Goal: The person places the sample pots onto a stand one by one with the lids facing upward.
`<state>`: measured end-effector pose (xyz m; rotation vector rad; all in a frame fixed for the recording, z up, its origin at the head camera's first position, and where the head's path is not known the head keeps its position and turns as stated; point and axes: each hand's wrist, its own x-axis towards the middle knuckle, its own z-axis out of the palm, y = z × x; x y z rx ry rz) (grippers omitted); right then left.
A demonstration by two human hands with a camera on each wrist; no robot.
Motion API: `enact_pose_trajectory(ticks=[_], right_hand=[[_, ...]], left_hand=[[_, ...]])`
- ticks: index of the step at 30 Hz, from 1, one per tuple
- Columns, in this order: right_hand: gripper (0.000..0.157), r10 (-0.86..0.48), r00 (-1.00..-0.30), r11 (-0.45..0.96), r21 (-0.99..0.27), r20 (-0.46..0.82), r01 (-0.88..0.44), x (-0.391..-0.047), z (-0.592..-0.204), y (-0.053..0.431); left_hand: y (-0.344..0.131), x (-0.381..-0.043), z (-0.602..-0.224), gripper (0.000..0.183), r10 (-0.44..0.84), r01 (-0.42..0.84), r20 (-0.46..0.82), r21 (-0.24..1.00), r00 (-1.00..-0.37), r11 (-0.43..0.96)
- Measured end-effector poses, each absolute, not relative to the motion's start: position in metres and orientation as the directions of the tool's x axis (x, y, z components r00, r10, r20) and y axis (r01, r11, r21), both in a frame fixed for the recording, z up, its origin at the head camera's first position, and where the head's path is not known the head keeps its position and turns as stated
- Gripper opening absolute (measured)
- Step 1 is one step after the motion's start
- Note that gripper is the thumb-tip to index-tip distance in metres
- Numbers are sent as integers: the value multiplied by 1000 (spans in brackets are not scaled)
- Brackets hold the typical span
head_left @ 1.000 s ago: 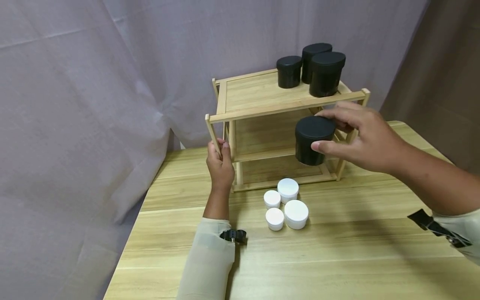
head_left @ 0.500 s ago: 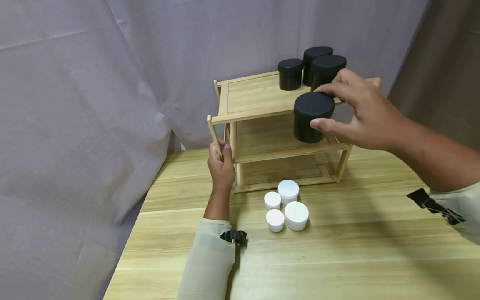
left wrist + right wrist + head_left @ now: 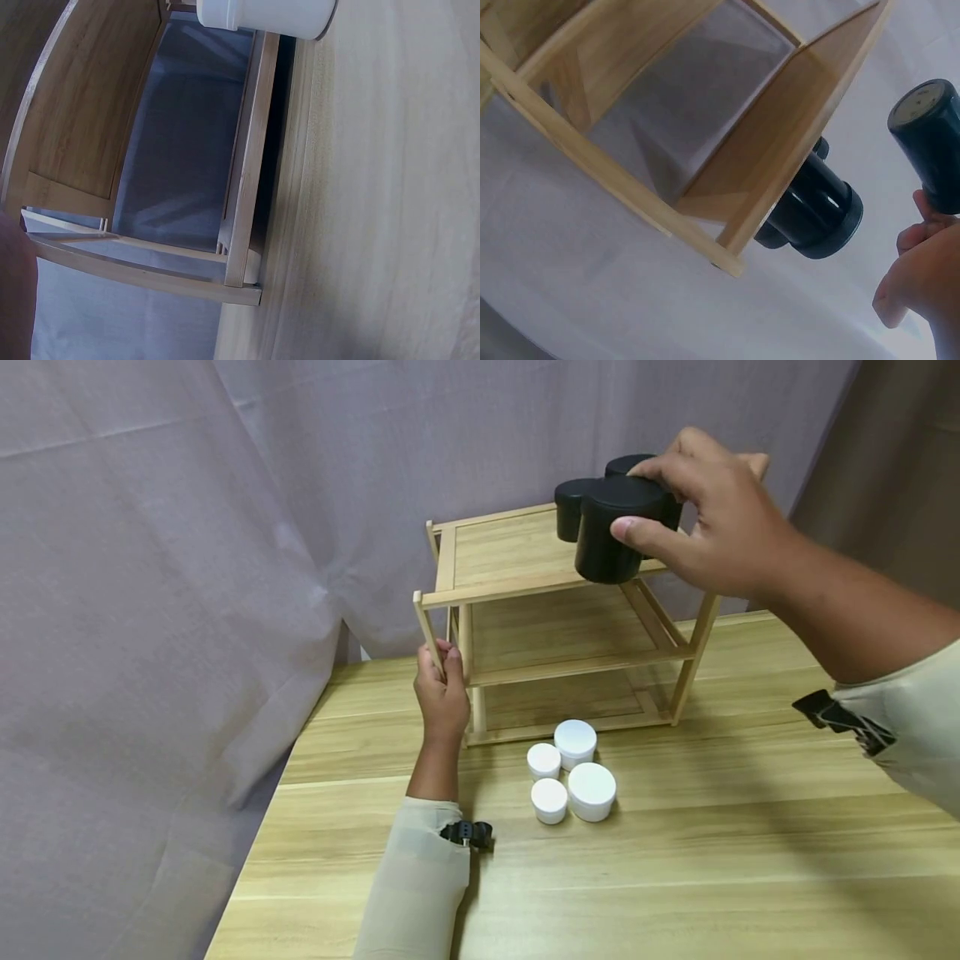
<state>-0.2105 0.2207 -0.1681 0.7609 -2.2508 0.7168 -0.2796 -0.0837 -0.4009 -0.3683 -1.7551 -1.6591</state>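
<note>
My right hand [image 3: 720,518] pinches a black lidded jar [image 3: 603,547] between thumb and fingers, raised at the front edge of the rack's top shelf. The right wrist view shows that held jar [image 3: 934,139] apart from the shelf, its base facing the camera. Behind it on the top shelf stand several black jars [image 3: 567,514], partly covered by the held jar and the hand. At the left end of the three-level wooden rack [image 3: 487,556], my left hand [image 3: 441,693] grips the front upright. Only a sliver of that hand [image 3: 15,292] enters the left wrist view.
Several small white lidded jars [image 3: 576,742] stand grouped on the wooden table [image 3: 675,877], just in front of the rack. Grey cloth [image 3: 247,568] hangs behind the rack and along the left.
My right hand has lifted the black jar from in front of the middle shelf up to the top shelf's front edge. The left hand keeps its grip on the upright.
</note>
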Motion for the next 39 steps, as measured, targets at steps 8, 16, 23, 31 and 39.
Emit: enact_pose_trajectory(ticks=[8, 16, 23, 31, 39], right_hand=[[63, -313, -725, 799, -242, 613, -550, -228, -153, 218], [76, -288, -788, 869, -197, 544, -453, -249, -150, 212], [75, -287, -811, 892, -165, 510, -420, -259, -153, 206], [78, -254, -843, 925, -135, 475, -355, -265, -152, 205], [84, -230, -863, 946, -105, 449, -307, -270, -154, 205]], left_hand=[[-85, -280, -400, 16, -246, 633, 655, 755, -714, 171], [-85, -281, -401, 16, -250, 642, 663, 748, -706, 169], [-83, -281, -403, 15, -261, 645, 662, 748, -703, 160], [-80, -281, -401, 15, -254, 652, 666, 744, -702, 150], [-79, -281, -400, 17, -255, 644, 659, 750, -708, 151]])
